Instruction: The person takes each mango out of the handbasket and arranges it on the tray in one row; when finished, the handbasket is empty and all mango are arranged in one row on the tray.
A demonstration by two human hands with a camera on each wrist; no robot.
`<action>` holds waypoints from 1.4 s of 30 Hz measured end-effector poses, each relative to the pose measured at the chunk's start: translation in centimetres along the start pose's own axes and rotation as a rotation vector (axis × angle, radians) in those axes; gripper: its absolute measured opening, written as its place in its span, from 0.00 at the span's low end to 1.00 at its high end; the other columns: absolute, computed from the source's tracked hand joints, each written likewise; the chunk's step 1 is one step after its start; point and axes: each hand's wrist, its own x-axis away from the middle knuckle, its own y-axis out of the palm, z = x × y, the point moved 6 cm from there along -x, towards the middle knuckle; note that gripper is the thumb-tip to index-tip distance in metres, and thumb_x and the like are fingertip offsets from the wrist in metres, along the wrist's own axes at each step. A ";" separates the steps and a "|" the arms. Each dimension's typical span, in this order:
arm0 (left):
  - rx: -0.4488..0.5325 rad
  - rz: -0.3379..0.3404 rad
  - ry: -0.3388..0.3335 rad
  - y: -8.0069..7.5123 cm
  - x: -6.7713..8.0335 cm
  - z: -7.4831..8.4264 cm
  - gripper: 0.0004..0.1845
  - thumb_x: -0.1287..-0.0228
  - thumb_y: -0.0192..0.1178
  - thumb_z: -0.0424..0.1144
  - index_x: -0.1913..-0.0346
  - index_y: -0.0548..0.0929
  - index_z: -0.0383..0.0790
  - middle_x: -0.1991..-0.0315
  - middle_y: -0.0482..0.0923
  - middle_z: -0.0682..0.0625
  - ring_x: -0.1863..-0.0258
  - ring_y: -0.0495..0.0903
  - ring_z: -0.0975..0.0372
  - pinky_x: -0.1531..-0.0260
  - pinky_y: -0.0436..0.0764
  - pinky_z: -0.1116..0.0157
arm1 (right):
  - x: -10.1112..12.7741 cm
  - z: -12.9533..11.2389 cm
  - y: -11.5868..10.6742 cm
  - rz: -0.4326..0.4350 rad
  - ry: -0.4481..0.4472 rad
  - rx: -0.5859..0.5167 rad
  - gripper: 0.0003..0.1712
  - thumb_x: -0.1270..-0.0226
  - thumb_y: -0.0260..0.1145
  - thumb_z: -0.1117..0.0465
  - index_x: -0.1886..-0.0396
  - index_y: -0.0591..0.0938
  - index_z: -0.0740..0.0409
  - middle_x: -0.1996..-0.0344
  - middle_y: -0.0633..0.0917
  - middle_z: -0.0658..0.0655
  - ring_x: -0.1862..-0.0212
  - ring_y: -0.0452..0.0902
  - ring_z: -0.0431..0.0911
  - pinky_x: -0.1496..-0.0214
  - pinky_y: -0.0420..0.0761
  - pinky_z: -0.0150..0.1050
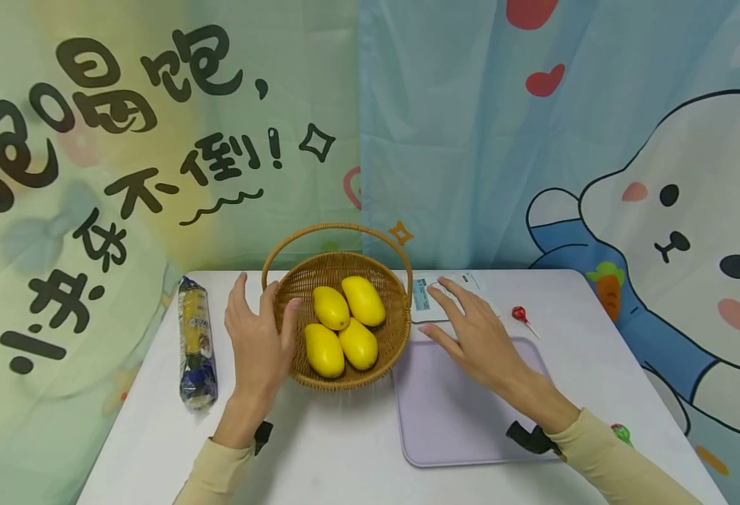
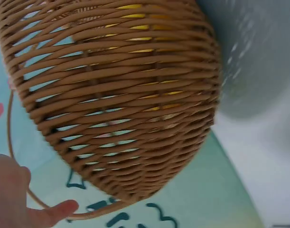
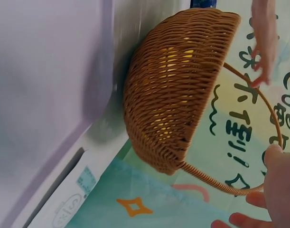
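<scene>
Wicker basket (image 1: 344, 330), centre of white table (image 1: 319, 449), holding four mangoes (image 1: 344, 324). Left hand (image 1: 257, 337): fingers straight, alongside the rim, contact apparently light, gripping nothing. Right hand (image 1: 477, 333): spread open over purple mat (image 1: 452, 414), holding nothing. Risk: a one-sided push may tip the basket and roll fruit out.

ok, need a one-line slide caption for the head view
Two open hands, left hand and right hand, flank a wicker basket holding four yellow mangoes on a white table.
</scene>
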 end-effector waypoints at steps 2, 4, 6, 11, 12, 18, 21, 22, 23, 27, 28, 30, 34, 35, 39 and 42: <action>0.024 -0.059 -0.066 0.7 0.2 -0.8 0.27 0.23 0.55 0.52 0.36 0.76 0.32 0.23 0.50 0.28 0.25 0.54 0.36 0.32 0.57 0.34 | -0.1 -0.5 -0.1 0.003 -0.027 -0.006 0.38 0.28 0.65 0.43 0.24 0.69 0.52 0.25 0.68 0.59 0.29 0.69 0.59 0.29 0.69 0.62; 0.067 -0.134 -0.138 1.5 0.5 -1.6 0.29 0.22 0.52 0.53 0.32 0.74 0.34 0.21 0.46 0.29 0.24 0.52 0.35 0.30 0.56 0.33 | -0.2 -1.1 -0.2 0.002 -0.063 -0.012 0.38 0.29 0.66 0.44 0.25 0.70 0.51 0.26 0.69 0.58 0.30 0.71 0.58 0.30 0.71 0.61; 0.105 -0.215 -0.213 2.3 0.8 -2.4 0.30 0.21 0.49 0.55 0.28 0.71 0.37 0.20 0.44 0.31 0.23 0.51 0.35 0.30 0.57 0.32 | -0.5 -1.7 -0.2 -0.001 -0.106 -0.024 0.38 0.30 0.68 0.45 0.25 0.70 0.51 0.27 0.71 0.58 0.31 0.73 0.57 0.31 0.74 0.59; 0.160 -0.373 -0.344 3.7 1.7 -3.6 0.37 0.21 0.42 0.62 0.21 0.61 0.43 0.19 0.39 0.34 0.24 0.54 0.34 0.33 0.65 0.34 | -1.5 -3.2 0.1 -0.016 -0.201 -0.047 0.36 0.29 0.67 0.46 0.27 0.72 0.54 0.28 0.72 0.60 0.32 0.74 0.57 0.33 0.76 0.56; 0.170 -0.389 -0.356 3.9 1.7 -3.7 0.37 0.22 0.42 0.63 0.21 0.60 0.43 0.19 0.39 0.33 0.25 0.56 0.34 0.33 0.66 0.34 | -1.7 -3.5 0.2 -0.020 -0.213 -0.050 0.35 0.28 0.66 0.46 0.26 0.72 0.54 0.28 0.72 0.60 0.31 0.73 0.57 0.33 0.76 0.56; 0.230 -0.429 -0.395 4.4 1.9 -3.9 0.42 0.24 0.41 0.67 0.19 0.54 0.44 0.20 0.43 0.32 0.30 0.66 0.35 0.35 0.71 0.37 | -3.7 -5.1 0.4 -0.052 -0.266 -0.072 0.34 0.25 0.64 0.47 0.25 0.70 0.54 0.28 0.71 0.60 0.34 0.76 0.55 0.33 0.77 0.53; 0.247 -0.441 -0.399 4.6 1.9 -3.8 0.44 0.25 0.41 0.68 0.18 0.51 0.44 0.21 0.44 0.32 0.30 0.67 0.35 0.34 0.71 0.38 | -5.1 -5.6 0.6 -0.120 -0.256 -0.098 0.33 0.23 0.62 0.47 0.25 0.69 0.52 0.27 0.70 0.60 0.33 0.75 0.55 0.34 0.78 0.53; 0.247 -0.444 -0.401 4.6 1.9 -3.8 0.44 0.25 0.40 0.69 0.18 0.51 0.44 0.21 0.44 0.32 0.30 0.67 0.35 0.34 0.70 0.38 | -5.6 -5.8 0.7 -0.150 -0.249 -0.109 0.33 0.23 0.61 0.46 0.24 0.69 0.52 0.26 0.69 0.61 0.32 0.74 0.55 0.35 0.78 0.53; 0.247 -0.445 -0.402 4.6 1.9 -3.8 0.44 0.25 0.40 0.69 0.18 0.50 0.43 0.21 0.44 0.32 0.30 0.67 0.35 0.34 0.70 0.38 | -6.2 -6.0 0.8 -0.176 -0.243 -0.120 0.33 0.23 0.60 0.46 0.24 0.69 0.52 0.26 0.69 0.61 0.30 0.72 0.56 0.35 0.78 0.53; 0.243 -0.450 -0.407 4.7 1.9 -3.7 0.45 0.25 0.40 0.69 0.18 0.50 0.42 0.21 0.44 0.32 0.29 0.66 0.36 0.33 0.70 0.39 | -8.4 -6.6 1.0 -0.268 -0.223 -0.152 0.32 0.22 0.60 0.47 0.25 0.69 0.54 0.26 0.68 0.62 0.29 0.70 0.55 0.36 0.80 0.52; 0.242 -0.450 -0.409 4.7 1.9 -3.7 0.46 0.25 0.40 0.69 0.18 0.50 0.42 0.21 0.44 0.32 0.29 0.65 0.36 0.33 0.69 0.39 | -8.9 -6.7 1.0 -0.281 -0.224 -0.161 0.32 0.22 0.60 0.48 0.25 0.70 0.55 0.27 0.69 0.62 0.29 0.71 0.55 0.36 0.80 0.51; 0.242 -0.450 -0.410 4.8 1.9 -3.6 0.46 0.25 0.40 0.69 0.18 0.50 0.40 0.21 0.44 0.32 0.28 0.64 0.36 0.32 0.69 0.39 | -9.8 -7.0 1.1 -0.308 -0.221 -0.171 0.31 0.22 0.61 0.49 0.26 0.70 0.57 0.28 0.70 0.62 0.30 0.71 0.55 0.35 0.79 0.50; 0.242 -0.443 -0.406 4.8 2.0 -3.5 0.46 0.24 0.41 0.68 0.19 0.50 0.37 0.21 0.44 0.31 0.27 0.63 0.36 0.31 0.68 0.39 | -11.4 -7.1 1.5 -0.372 -0.194 -0.185 0.31 0.22 0.61 0.51 0.26 0.70 0.58 0.29 0.71 0.62 0.29 0.70 0.54 0.32 0.77 0.49; 0.240 -0.441 -0.404 4.8 2.0 -3.5 0.46 0.24 0.41 0.67 0.19 0.50 0.37 0.21 0.45 0.31 0.27 0.63 0.36 0.31 0.67 0.39 | -11.7 -7.1 1.7 -0.392 -0.182 -0.188 0.31 0.22 0.61 0.51 0.26 0.70 0.57 0.29 0.71 0.62 0.29 0.70 0.54 0.32 0.76 0.49; 0.231 -0.441 -0.407 4.8 2.0 -3.4 0.45 0.24 0.42 0.66 0.19 0.50 0.36 0.21 0.45 0.31 0.28 0.64 0.36 0.31 0.67 0.40 | -12.7 -6.8 2.6 -0.459 -0.156 -0.193 0.30 0.22 0.61 0.53 0.26 0.69 0.59 0.27 0.70 0.62 0.27 0.67 0.56 0.30 0.74 0.51; 0.230 -0.441 -0.414 4.7 2.0 -3.3 0.45 0.23 0.42 0.66 0.19 0.49 0.37 0.21 0.44 0.31 0.28 0.64 0.36 0.31 0.67 0.40 | -13.3 -6.6 3.3 -0.516 -0.142 -0.188 0.31 0.22 0.61 0.54 0.25 0.68 0.59 0.26 0.68 0.63 0.25 0.64 0.57 0.28 0.72 0.52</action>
